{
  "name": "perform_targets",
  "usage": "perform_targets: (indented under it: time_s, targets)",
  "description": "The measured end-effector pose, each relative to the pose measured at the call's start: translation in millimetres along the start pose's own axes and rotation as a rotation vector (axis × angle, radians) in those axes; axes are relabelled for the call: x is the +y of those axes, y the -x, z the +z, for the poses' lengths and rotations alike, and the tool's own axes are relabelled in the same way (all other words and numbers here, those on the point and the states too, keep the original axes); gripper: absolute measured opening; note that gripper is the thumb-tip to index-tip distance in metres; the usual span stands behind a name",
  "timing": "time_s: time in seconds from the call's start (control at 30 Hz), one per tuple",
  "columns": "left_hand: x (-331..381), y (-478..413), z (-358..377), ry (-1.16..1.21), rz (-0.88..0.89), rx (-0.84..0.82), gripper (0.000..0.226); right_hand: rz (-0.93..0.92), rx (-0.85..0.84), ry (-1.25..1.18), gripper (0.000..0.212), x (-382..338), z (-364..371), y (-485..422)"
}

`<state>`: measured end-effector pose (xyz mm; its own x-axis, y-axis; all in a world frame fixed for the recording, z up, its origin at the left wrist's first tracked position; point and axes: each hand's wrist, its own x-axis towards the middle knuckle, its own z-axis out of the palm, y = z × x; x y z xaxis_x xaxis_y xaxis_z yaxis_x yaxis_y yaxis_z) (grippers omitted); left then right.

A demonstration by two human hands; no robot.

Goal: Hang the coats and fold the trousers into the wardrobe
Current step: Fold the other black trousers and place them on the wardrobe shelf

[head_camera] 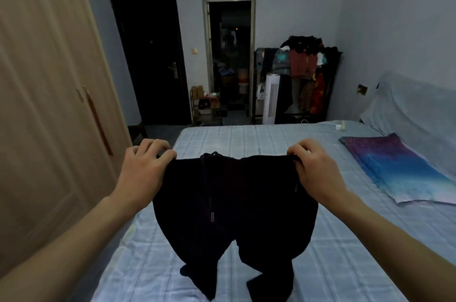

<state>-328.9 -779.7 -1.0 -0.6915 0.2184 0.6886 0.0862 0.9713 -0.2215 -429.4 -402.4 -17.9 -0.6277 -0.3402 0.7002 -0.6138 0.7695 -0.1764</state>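
Both hands, left (144, 166) and right (312, 168), pinched the waistband corners of the trousers (234, 203), holding them spread above the bed (333, 240), legs trailing on it, apparently to square them for folding

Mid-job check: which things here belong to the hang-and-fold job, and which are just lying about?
Job:
black trousers, waistband gripped by left hand and right hand
wardrobe, doors closed
bed, under the trouser legs

Lying about:
blue-purple pillow
white tower fan
clothes rack
shoe shelf
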Motion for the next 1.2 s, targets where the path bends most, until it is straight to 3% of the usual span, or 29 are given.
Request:
perform_targets:
  time_s: [0.3, 0.57, 0.73, 0.83, 0.9, 1.0, 1.07, 1.2]
  targets:
    - [-38.8, 26.8, -44.9, 0.035, 0.093, 0.252, 0.026, -0.195, 0.220, 0.075, 0.010, -46.2, -34.9, 4.8]
    - [-79.1, 30.2, -85.3, 0.260, 0.102, 0.068, 0.024, -0.040, 0.182, -0.184, 0.023, -87.7, -44.9, -10.0]
    - [-93.9, 10.3, -71.4, 0.407, -0.040, -0.163, 0.014, 0.065, 0.068, -0.163, 0.025, -93.4, -30.8, -31.9]
    - [-95.2, -17.0, -44.6, 0.400, -0.289, -0.356, 0.013, 0.201, 0.003, -0.130, 0.021, -95.1, -0.2, -61.0]
    - [-90.3, -37.5, -32.5, 0.391, -0.476, -0.451, 0.008, 0.392, -0.050, -0.164, 0.020, -103.7, 21.6, -80.7]
    - [-61.7, -43.7, -21.7, 0.345, -0.599, -0.465, 0.007, 0.654, -0.103, -0.322, 0.015, -128.1, 48.4, -83.5]
    - [-31.5, -31.6, -22.0, 0.322, -0.555, -0.430, 0.008, 0.675, -0.105, -0.373, 0.012, -151.7, 59.1, -67.7]
    - [12.7, 5.0, -16.3, 0.505, -0.605, -0.364, 0.017, 0.671, -0.060, -0.538, 0.013, -199.0, 71.4, -27.0]
